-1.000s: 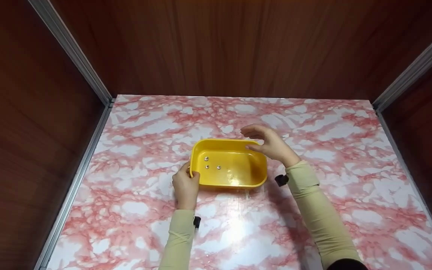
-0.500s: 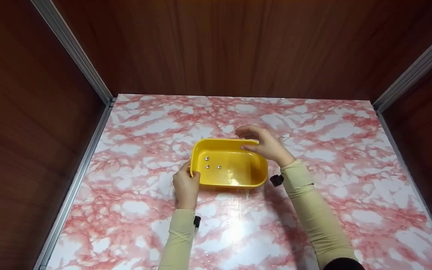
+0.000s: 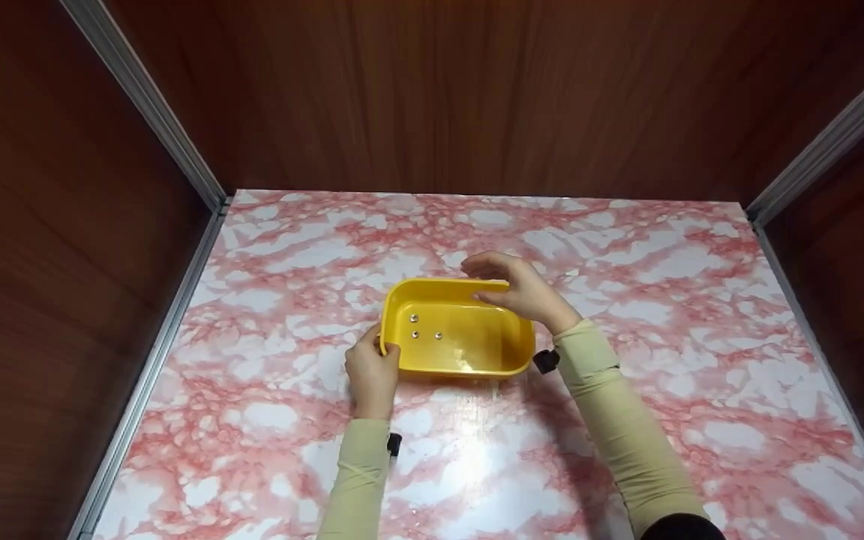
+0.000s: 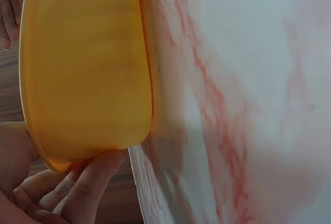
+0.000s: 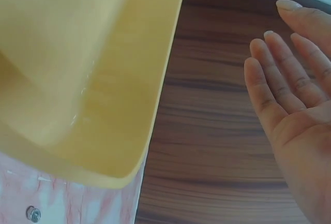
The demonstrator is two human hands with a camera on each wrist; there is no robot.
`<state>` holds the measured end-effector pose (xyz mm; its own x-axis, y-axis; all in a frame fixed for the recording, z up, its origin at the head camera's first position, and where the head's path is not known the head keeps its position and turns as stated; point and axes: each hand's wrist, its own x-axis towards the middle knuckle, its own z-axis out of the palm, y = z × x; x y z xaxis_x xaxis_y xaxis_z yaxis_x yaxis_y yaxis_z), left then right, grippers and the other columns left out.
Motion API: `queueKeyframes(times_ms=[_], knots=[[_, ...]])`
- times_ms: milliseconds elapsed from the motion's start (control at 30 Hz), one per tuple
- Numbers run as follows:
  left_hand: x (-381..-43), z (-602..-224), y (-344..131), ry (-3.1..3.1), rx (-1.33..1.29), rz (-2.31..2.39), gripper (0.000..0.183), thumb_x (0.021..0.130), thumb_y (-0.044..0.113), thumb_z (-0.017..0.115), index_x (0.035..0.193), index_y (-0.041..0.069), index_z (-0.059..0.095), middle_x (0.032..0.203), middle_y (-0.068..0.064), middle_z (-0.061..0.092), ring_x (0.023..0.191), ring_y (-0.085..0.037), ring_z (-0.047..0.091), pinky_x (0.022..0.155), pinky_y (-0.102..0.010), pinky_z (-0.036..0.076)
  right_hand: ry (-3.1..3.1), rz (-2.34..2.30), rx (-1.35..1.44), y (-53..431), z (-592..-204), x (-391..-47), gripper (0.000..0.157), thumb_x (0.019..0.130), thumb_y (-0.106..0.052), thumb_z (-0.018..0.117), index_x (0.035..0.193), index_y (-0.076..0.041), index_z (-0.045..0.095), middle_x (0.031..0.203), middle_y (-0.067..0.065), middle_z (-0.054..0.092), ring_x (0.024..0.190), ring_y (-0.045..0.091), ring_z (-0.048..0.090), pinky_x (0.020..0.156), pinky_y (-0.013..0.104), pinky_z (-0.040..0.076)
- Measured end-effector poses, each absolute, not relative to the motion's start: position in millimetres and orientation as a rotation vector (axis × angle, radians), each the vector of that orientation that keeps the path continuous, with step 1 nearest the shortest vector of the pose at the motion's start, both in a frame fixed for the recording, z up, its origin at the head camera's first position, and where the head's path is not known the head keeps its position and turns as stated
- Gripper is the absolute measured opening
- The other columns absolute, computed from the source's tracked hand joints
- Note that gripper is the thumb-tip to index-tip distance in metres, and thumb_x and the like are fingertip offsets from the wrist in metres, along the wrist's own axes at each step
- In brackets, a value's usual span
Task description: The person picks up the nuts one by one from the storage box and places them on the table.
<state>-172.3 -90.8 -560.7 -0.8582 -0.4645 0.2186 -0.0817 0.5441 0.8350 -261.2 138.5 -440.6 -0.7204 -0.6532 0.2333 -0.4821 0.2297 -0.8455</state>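
My left hand grips the near-left corner of a yellow plastic bin, thumb over the rim and fingers against the outside. The left wrist view shows those fingers pressed along the bin's end wall. Inside, toward the left, lie three small shiny round metal pieces. My right hand hovers at the far right rim, fingers loosely extended and thumb over the inside. Nothing is between its fingers in the right wrist view.
Another small round metal piece lies on the red-and-white marbled tabletop, beside the bin in the right wrist view. Dark wood panels with metal edge strips enclose the left, back and right sides.
My right hand has drifted a little to the left along the bin's far rim. The left hand, the bin and the metal pieces stay in place.
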Motion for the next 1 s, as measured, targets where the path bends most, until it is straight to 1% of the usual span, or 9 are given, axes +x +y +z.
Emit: queueKeyframes(times_ms=[200,367,433,533,600,733,833,933,1000], knots=[[-172,-560,-91,-2.371,0.461,-1.252,0.035,0.069,0.0,0.062,0.104,0.004,0.065,0.073,-0.005,0.063,0.059,-0.017,0.054,0.053,-0.033,0.044,2.334,-1.473,-1.108,132,-440,-260,0.041,0.078,-0.001,0.063,0.116,0.009,0.05,0.113,0.02,0.054,0.102,0.038,0.049,0.087,0.05,0.036],[-172,-561,-92,-2.375,0.468,-1.246,0.036,0.069,0.001,0.063,0.104,0.005,0.065,0.073,-0.005,0.063,0.061,-0.018,0.055,0.054,-0.034,0.045,2.352,-1.447,-1.103,127,-441,-259,0.04,0.079,-0.008,0.064,0.114,0.005,0.053,0.112,0.017,0.055,0.103,0.036,0.05,0.088,0.049,0.036],[-172,-561,-92,-2.38,0.469,-1.234,0.036,0.068,0.001,0.064,0.104,0.006,0.066,0.073,-0.005,0.063,0.061,-0.018,0.055,0.054,-0.034,0.045,2.35,-1.442,-1.09,126,-442,-259,0.038,0.079,-0.008,0.064,0.114,0.003,0.054,0.112,0.017,0.055,0.104,0.036,0.05,0.088,0.05,0.036],[-172,-561,-91,-2.392,0.472,-1.214,0.036,0.068,0.002,0.064,0.104,0.007,0.066,0.073,-0.005,0.063,0.061,-0.018,0.055,0.054,-0.035,0.045,2.354,-1.427,-1.072,123,-443,-260,0.037,0.079,-0.006,0.064,0.114,0.001,0.055,0.112,0.014,0.056,0.104,0.033,0.051,0.089,0.047,0.037],[-171,-561,-92,-2.391,0.48,-1.221,0.036,0.068,0.002,0.064,0.104,0.007,0.066,0.074,-0.006,0.064,0.061,-0.018,0.056,0.055,-0.035,0.046,2.351,-1.427,-1.073,123,-448,-263,0.037,0.079,-0.006,0.064,0.114,-0.003,0.056,0.113,0.011,0.056,0.105,0.032,0.051,0.089,0.043,0.038],[-172,-561,-92,-2.39,0.482,-1.224,0.036,0.068,0.002,0.063,0.104,0.008,0.066,0.074,-0.006,0.064,0.061,-0.018,0.055,0.054,-0.034,0.045,2.366,-1.437,-1.068,124,-467,-275,0.038,0.077,-0.01,0.067,0.113,-0.015,0.059,0.111,0.0,0.057,0.104,0.024,0.052,0.089,0.04,0.039],[-172,-561,-92,-2.382,0.477,-1.215,0.036,0.068,0.001,0.064,0.104,0.007,0.066,0.074,-0.006,0.064,0.06,-0.018,0.055,0.054,-0.035,0.045,2.35,-1.466,-1.062,124,-476,-280,0.038,0.076,-0.01,0.068,0.112,-0.019,0.059,0.111,0.003,0.058,0.103,0.022,0.053,0.088,0.04,0.04],[-172,-561,-91,-2.377,0.474,-1.213,0.036,0.068,0.001,0.064,0.104,0.007,0.066,0.076,-0.009,0.065,0.06,-0.019,0.055,0.055,-0.036,0.045,2.331,-1.472,-1.055,123,-477,-281,0.038,0.076,-0.011,0.068,0.113,-0.017,0.059,0.113,0.012,0.057,0.103,0.023,0.053,0.088,0.038,0.04],[-172,-562,-91,-2.381,0.473,-1.213,0.036,0.068,0.001,0.063,0.104,0.007,0.066,0.078,-0.01,0.065,0.061,-0.019,0.056,0.056,-0.037,0.045,2.327,-1.462,-1.042,122,-478,-281,0.039,0.076,-0.014,0.068,0.114,-0.015,0.058,0.114,0.016,0.055,0.104,0.023,0.052,0.088,0.036,0.04]])
